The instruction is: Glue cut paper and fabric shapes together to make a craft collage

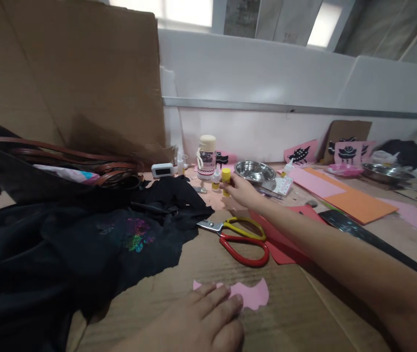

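Two bare hands work apart at a cardboard-topped table. The person's left hand [208, 315] lies palm down at the near edge, its fingers loosely extended and held close together, fingertips pressing on a pink paper cutout [254, 295] with a scalloped outline. The cutout lies flat on the cardboard [164, 303], its left part partly covered by the fingers. The right hand [243, 191], at the end of an outstretched arm, closes its fingers and thumb around an upright yellow glue stick [226, 175]; whether the stick's base touches the table cannot be told. Just left of it stands a small white-capped bottle [216, 181], and to its right, behind the hand, sits a metal bowl [255, 171]. Between the two hands rest scissors [243, 256] with one red and one yellow handle, blades toward black fabric [94, 259] at left. Red paper [276, 244] lies partly beneath the right forearm.
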Motion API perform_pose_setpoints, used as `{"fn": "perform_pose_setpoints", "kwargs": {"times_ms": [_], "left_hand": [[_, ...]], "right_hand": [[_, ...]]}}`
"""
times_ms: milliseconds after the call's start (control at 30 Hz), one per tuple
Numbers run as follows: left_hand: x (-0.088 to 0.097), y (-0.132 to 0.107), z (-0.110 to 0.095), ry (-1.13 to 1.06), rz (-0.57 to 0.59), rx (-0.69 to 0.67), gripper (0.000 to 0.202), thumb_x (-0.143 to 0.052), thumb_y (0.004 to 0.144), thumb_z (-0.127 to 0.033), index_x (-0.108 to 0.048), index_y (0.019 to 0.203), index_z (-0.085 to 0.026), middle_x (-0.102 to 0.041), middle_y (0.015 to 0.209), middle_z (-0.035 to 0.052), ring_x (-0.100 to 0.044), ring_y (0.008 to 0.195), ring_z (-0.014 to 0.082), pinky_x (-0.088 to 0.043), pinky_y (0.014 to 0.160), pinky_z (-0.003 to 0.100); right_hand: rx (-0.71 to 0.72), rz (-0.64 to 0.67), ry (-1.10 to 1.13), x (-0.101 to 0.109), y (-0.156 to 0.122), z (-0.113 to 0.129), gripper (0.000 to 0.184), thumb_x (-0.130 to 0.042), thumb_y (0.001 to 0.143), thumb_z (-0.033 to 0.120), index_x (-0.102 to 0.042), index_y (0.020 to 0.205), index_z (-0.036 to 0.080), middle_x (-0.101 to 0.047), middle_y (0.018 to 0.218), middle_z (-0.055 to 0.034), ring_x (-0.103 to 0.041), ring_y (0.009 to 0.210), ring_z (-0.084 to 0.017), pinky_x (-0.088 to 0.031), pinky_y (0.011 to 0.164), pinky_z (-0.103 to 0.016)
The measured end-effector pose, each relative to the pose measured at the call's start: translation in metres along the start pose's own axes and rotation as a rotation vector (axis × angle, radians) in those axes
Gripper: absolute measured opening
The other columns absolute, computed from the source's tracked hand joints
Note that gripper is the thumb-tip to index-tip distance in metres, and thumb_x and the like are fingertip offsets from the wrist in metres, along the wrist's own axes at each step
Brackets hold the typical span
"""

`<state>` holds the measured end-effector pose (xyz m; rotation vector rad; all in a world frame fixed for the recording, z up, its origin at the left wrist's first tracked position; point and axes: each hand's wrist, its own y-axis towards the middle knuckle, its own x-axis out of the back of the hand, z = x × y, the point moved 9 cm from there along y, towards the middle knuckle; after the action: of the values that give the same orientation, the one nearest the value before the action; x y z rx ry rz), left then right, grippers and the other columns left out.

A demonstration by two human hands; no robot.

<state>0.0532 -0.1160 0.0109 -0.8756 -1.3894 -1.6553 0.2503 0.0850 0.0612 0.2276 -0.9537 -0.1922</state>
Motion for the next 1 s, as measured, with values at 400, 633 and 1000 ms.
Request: {"fn": "perform_pose_setpoints", "kwargs": {"times_ms": [400, 633, 1000], "left_hand": [[0.001, 0.007, -0.003, 0.030, -0.006, 0.005, 0.022, -0.046, 0.109, -0.021, -0.067, 0.112, -0.019, -0.074, 0.128, 0.0045, -0.071, 0.112, 0.0220, -0.049, 0.106, 0.033], [0.001, 0.007, -0.003, 0.018, -0.011, -0.002, 0.023, -0.044, 0.109, -0.021, -0.067, 0.110, -0.019, -0.074, 0.126, 0.0047, -0.071, 0.109, 0.0230, -0.053, 0.100, 0.034], [-0.007, 0.003, -0.004, 0.020, -0.003, 0.000, 0.019, -0.049, 0.108, -0.023, -0.067, 0.112, -0.019, -0.072, 0.131, 0.0059, -0.070, 0.114, 0.0238, -0.054, 0.100, 0.035]], "right_hand": [[0.156, 0.157, -0.166, 0.006, -0.060, 0.023, 0.024, -0.046, 0.101, 0.041, -0.062, 0.098, 0.023, -0.073, 0.105, -0.0114, -0.065, 0.095, -0.030, -0.048, 0.085, -0.041], [0.122, 0.122, -0.299, -0.002, -0.048, 0.012, 0.029, -0.043, 0.103, 0.043, -0.060, 0.097, 0.020, -0.070, 0.103, -0.0141, -0.064, 0.089, -0.029, -0.044, 0.077, -0.038], [0.129, 0.177, -0.428, -0.013, -0.031, 0.003, 0.033, -0.057, 0.098, 0.053, -0.068, 0.100, 0.023, -0.076, 0.098, -0.0115, -0.069, 0.082, -0.028, -0.044, 0.066, -0.033]]}}
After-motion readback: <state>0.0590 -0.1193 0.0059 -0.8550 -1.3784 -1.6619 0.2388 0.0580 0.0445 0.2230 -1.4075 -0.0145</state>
